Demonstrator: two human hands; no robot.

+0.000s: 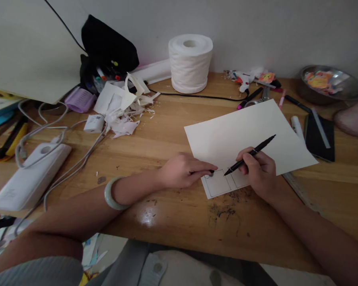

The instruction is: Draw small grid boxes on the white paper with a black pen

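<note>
Here, the right hand (258, 169) clasps a slim black marker (262, 145) over white rectangular paper (235, 131); the left hand (180, 171) pinches a small dark object (211, 173) there. Far right, a round metal bowl (353, 89) holds orange scraps (319, 80); far left, a black pouch (85, 73) holds coloured pens (100, 73).

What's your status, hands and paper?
Right hand holding pen over paper. Left hand pinching small dark object at left edge. Hands partly hide drawing.

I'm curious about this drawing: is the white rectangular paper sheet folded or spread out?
Spread out: the paper sheet lies open across the brown wooden desk, all four corners visible and no fold showing.
</note>
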